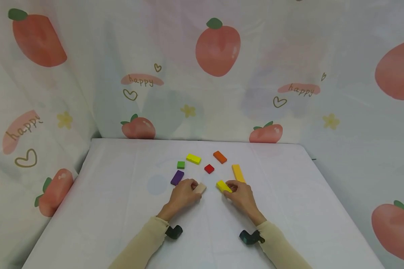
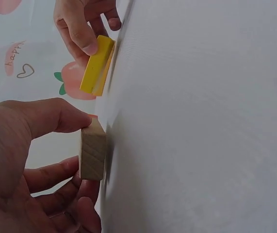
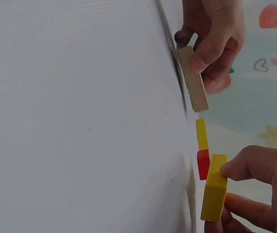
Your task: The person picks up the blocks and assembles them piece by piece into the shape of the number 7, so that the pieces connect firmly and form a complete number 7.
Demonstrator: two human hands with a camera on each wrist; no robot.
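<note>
Between thumb and fingers, my left hand (image 1: 183,194) pinches a plain wooden block (image 1: 200,188) just over the white table. Its pale end face shows close up in the left wrist view. Across a small gap, my right hand (image 1: 241,197) pinches a yellow block (image 1: 223,186), low over the table too. A purple block (image 1: 177,177) lies just beyond the left hand. An orange-yellow long block (image 1: 238,173) lies beyond the right hand. Farther off between the hands sits a red cube (image 1: 209,169).
Toward the back lie a green block (image 1: 180,165), another yellow block (image 1: 193,158) and an orange block (image 1: 220,157). A white cloth covers the table (image 1: 104,194). A printed fruit curtain (image 1: 175,45) hangs behind it and along the sides.
</note>
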